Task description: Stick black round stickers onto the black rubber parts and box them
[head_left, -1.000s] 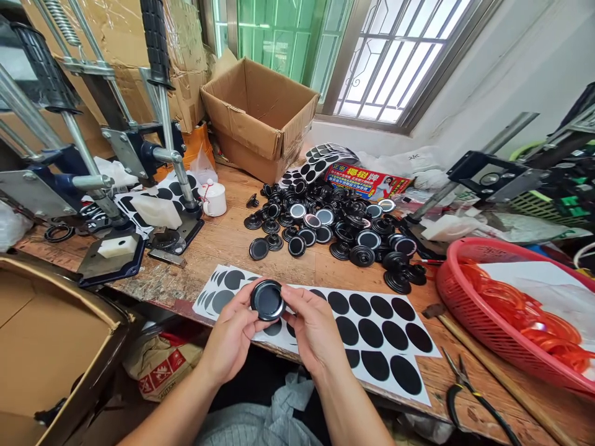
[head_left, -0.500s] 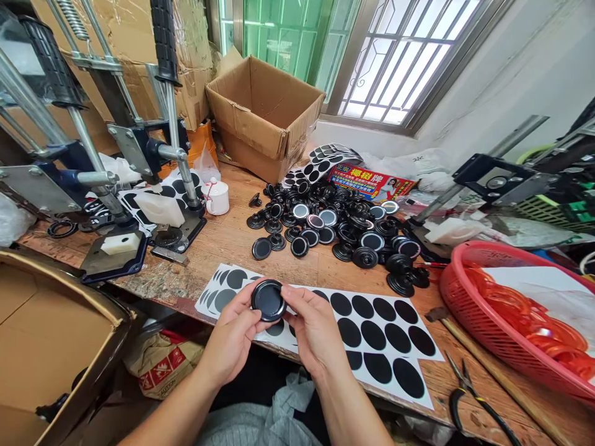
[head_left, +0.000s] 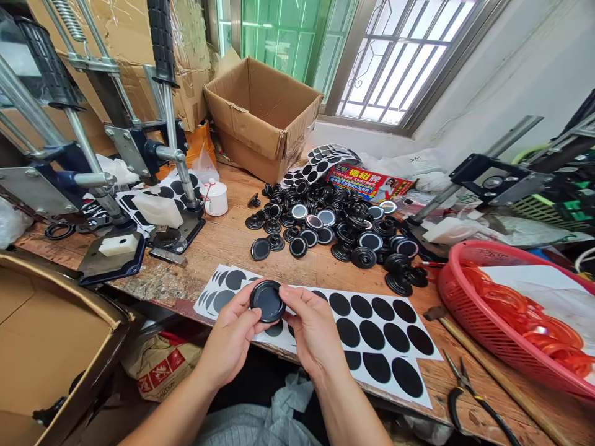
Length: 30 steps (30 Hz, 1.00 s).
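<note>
A round black knob-like disc (head_left: 268, 301) with a raised rim is held up above the front of the table, its flat face turned toward me. My left hand (head_left: 236, 331) grips its left edge, thumb on the lower rim. On the right edge, my right hand (head_left: 310, 322) pinches it with thumb and fingers. Beneath both hands lie white sheets of black round stickers (head_left: 372, 335), partly covered by the hands. Farther back sits a heap of similar black round parts (head_left: 341, 232), several with shiny ringed faces.
Hand presses (head_left: 174, 155) stand at the left, another press (head_left: 488, 176) at the right. A red basket (head_left: 506, 331) of orange rings, pliers (head_left: 465, 387) and a hammer (head_left: 493, 365) lie on the right. An open carton (head_left: 251, 139) stands behind; a white lidded cup (head_left: 216, 199) is nearer.
Both hands keep their hold on the black disc, with barely any movement. The whole view has shifted very slightly.
</note>
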Each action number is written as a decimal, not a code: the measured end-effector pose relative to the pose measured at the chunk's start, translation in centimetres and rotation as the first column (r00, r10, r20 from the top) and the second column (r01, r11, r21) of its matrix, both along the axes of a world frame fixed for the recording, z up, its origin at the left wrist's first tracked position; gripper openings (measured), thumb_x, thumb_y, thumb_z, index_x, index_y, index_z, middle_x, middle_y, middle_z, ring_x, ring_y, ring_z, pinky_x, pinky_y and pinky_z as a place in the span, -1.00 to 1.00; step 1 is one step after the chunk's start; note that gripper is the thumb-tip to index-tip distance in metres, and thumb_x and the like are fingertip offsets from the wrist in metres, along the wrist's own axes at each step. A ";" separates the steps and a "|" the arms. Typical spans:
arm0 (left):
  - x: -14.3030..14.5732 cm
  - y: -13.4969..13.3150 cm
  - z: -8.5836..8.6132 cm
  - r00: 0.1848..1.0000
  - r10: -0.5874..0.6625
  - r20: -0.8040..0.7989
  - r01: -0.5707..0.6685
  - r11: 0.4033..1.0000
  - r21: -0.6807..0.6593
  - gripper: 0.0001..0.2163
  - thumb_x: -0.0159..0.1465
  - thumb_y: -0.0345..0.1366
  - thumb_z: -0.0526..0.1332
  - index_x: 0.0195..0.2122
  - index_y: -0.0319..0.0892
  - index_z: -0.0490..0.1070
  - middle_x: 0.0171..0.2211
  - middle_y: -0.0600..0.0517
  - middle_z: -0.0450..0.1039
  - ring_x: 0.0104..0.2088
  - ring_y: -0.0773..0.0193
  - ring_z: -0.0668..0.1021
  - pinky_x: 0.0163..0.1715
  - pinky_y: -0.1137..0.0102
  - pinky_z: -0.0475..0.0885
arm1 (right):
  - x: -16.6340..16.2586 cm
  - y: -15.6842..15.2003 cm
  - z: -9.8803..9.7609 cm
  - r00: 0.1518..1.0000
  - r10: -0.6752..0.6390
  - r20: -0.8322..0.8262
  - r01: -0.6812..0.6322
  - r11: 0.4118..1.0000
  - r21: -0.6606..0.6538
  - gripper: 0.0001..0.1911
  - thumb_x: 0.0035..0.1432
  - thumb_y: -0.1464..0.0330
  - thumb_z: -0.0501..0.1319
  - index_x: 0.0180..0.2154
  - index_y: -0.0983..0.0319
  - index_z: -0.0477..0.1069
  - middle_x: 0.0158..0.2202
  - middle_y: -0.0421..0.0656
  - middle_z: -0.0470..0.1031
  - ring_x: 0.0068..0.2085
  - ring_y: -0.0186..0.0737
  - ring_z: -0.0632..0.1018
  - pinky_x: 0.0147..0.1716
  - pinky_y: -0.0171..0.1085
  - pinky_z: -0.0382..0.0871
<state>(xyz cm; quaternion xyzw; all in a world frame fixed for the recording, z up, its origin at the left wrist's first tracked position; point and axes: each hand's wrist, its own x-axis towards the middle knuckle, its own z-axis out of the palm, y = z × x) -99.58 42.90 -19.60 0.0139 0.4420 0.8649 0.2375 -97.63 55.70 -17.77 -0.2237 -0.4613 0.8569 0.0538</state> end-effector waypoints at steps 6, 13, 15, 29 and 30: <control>-0.1 0.1 0.2 1.000 0.006 0.009 -0.006 1.000 -0.004 -0.65 0.20 -0.45 0.18 0.02 -0.06 0.45 0.09 -0.04 0.43 0.09 0.04 0.44 -0.05 0.25 0.48 | 0.0 0.1 0.0 1.000 -0.019 0.000 0.019 1.000 0.006 -0.79 -0.17 0.28 0.46 -0.51 0.27 0.56 -0.40 -0.11 0.57 -0.33 -0.27 0.47 -0.28 -0.30 0.37; -0.2 0.1 0.4 1.000 0.004 0.018 -0.004 1.000 0.010 -0.66 0.21 -0.46 0.19 0.02 -0.08 0.45 0.05 -0.04 0.46 0.03 0.09 0.49 -0.06 0.26 0.49 | -0.1 0.2 0.1 1.000 -0.015 -0.009 0.015 0.999 0.045 -0.79 -0.12 0.26 0.45 -0.43 0.26 0.59 -0.43 -0.13 0.58 -0.32 -0.24 0.50 -0.24 -0.26 0.37; -0.3 0.1 0.4 1.000 0.005 0.017 -0.005 1.000 0.009 -0.66 0.21 -0.45 0.19 0.01 -0.09 0.45 0.06 -0.04 0.45 0.02 0.09 0.50 -0.07 0.27 0.50 | -0.1 0.2 0.0 0.999 -0.012 -0.033 0.014 0.997 0.070 -0.79 -0.07 0.23 0.42 -0.43 0.25 0.60 -0.42 -0.13 0.58 -0.31 -0.22 0.51 -0.21 -0.23 0.38; -0.8 -0.2 0.2 1.000 0.014 0.025 -0.013 1.000 -0.025 -0.65 0.19 -0.40 0.22 0.03 -0.14 0.43 0.06 -0.10 0.45 -0.04 0.10 0.54 -0.11 0.27 0.51 | 0.7 2.2 -1.6 0.980 0.080 -0.184 0.082 0.677 0.731 -0.63 0.14 0.24 0.26 0.02 0.04 0.48 -0.05 -0.09 0.54 -0.01 -0.03 0.48 0.04 -0.05 0.29; -0.9 -0.3 0.1 1.000 0.010 0.023 -0.010 1.000 -0.025 -0.65 0.20 -0.40 0.22 0.04 -0.14 0.42 0.07 -0.10 0.44 -0.04 0.09 0.54 -0.10 0.26 0.50 | 0.5 2.2 -1.7 0.985 0.102 -0.141 0.020 0.738 0.675 -0.60 0.13 0.23 0.27 0.03 0.07 0.48 -0.08 -0.09 0.55 -0.06 -0.04 0.51 -0.01 -0.07 0.33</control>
